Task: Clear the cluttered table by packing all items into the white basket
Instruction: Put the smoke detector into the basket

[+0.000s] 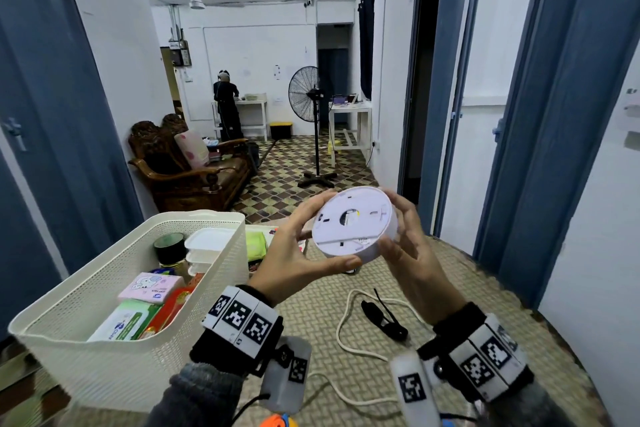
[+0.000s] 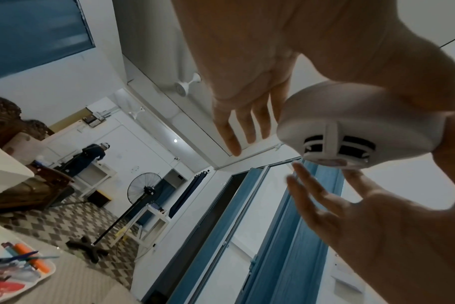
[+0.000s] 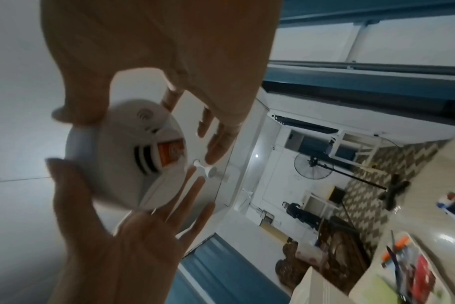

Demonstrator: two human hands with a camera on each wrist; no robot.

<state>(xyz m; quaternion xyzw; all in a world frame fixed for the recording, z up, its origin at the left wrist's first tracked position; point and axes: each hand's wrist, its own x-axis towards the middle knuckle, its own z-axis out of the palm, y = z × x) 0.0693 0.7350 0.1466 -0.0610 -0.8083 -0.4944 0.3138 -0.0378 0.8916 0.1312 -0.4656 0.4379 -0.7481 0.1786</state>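
The smoke detector (image 1: pixel 353 222) was held above the desk (image 1: pixel 450 288), pinched at its rim by left hand (image 1: pixel 294 253) and right hand (image 1: pixel 412 246). Best lowered flat into the white basket (image 1: pixel 114 354), atop the tissue packs (image 1: pixel 150 291).

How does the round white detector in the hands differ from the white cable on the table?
The smoke detector is a rigid disc gripped in the air by the left hand and right hand; the white cable is thin, looped and lies loose on the table. Both are white and outside the white basket.
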